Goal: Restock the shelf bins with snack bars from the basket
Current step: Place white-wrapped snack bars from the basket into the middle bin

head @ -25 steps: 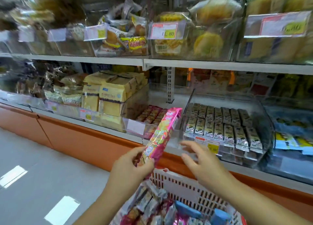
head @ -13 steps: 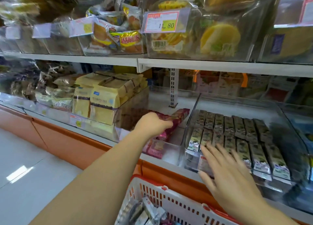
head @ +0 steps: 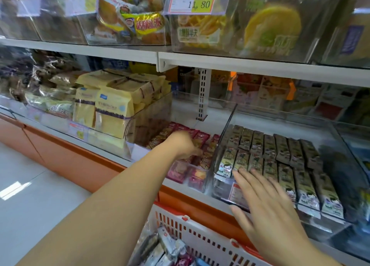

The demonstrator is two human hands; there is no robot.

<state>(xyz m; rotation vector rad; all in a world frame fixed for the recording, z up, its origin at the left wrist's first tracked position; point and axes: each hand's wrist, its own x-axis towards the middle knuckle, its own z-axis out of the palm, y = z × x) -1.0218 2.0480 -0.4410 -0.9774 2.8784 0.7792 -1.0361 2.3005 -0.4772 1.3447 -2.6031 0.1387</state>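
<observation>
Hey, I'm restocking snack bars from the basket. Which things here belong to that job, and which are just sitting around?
Job: left hand, red bars, their clear bin, right hand, green bars, basket, loose bars inside it.
Just there: yellow bags, price tag, pastry packs above.

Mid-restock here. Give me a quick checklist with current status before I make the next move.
1. Left hand inside the red-bar bin: ok, down among the red bars.
2. Bar let go by that hand: cannot tell, its fingers are hidden behind the hand.
3. Right hand free: ok, fingers spread, holding nothing, over the front of the green-bar bin.
4. Room left in the red-bar bin: ok, bare floor shows behind the rows.
5. Basket has stock: ok, wrapped bars lie inside.
</observation>
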